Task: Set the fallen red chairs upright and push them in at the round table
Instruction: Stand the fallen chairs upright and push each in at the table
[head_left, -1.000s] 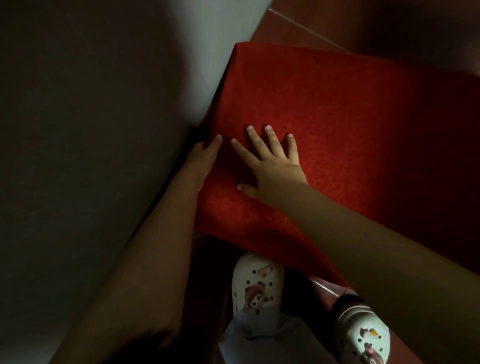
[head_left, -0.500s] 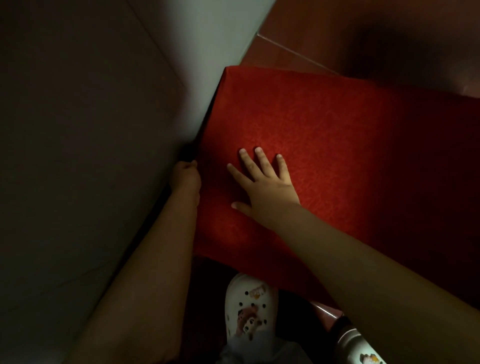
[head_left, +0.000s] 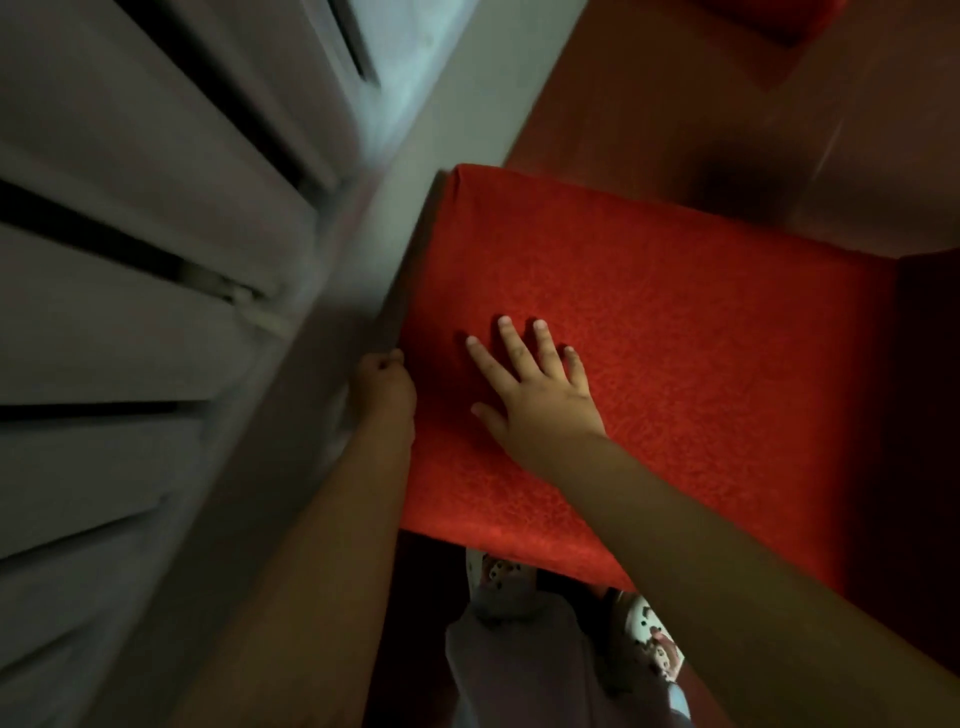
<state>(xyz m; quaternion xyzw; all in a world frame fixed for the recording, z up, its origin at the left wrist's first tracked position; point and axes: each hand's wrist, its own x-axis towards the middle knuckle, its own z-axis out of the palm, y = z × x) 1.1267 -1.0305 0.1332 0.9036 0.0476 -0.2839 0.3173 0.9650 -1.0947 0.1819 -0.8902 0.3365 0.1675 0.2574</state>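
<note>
Your right hand (head_left: 540, 400) lies spread flat on the red fabric chair (head_left: 701, 364), left hand (head_left: 387, 384) curled round its edge — knuckles may jam against the grey slatted wall (head_left: 291, 395)

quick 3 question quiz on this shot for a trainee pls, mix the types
1. True or false: the right hand lies flat, fingers spread, on the red chair.
2. What does the left hand grip? A) the chair's edge B) a table leg C) a cup
3. Fill in: below the chair's near edge show two white ____.

Key: 1 true; 2 A; 3 shoes.
</note>
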